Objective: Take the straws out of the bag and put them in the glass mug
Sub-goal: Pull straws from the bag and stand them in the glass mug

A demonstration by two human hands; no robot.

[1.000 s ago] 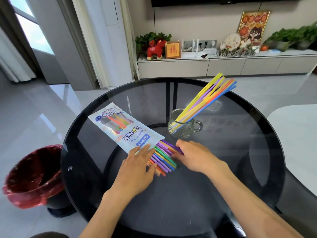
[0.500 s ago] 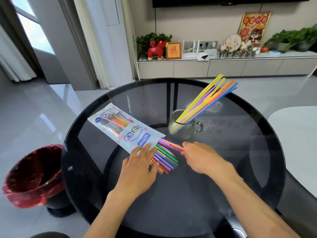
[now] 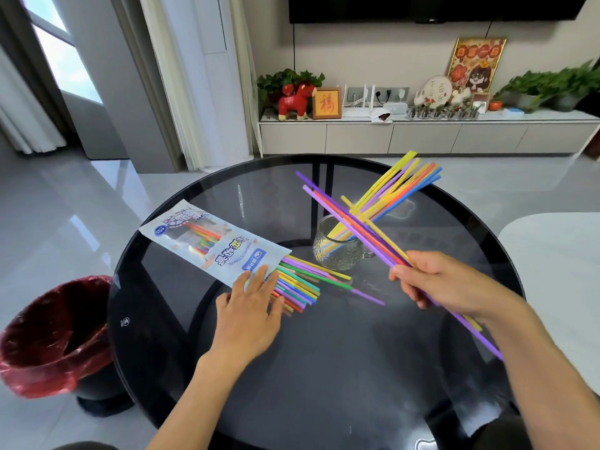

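Observation:
A white printed straw bag (image 3: 207, 243) lies on the round dark glass table (image 3: 324, 368), its open end toward me with several coloured straws (image 3: 302, 282) sticking out. My left hand (image 3: 251, 308) rests flat on the bag's mouth and those straws. My right hand (image 3: 444, 282) grips a small bundle of purple, red and yellow straws (image 3: 350, 224), lifted off the table and slanting up-left in front of the glass mug (image 3: 339, 250). The mug holds several straws (image 3: 399, 186) leaning to the upper right.
A bin with a red liner (image 3: 55, 332) stands on the floor left of the table. A white table edge (image 3: 552, 254) is at the right. A low cabinet (image 3: 422, 134) with ornaments and plants runs along the far wall.
My right hand has pulled a few straws out of the bag and lifted them up to the right, beside the mug. My left hand stays pressing the bag's mouth.

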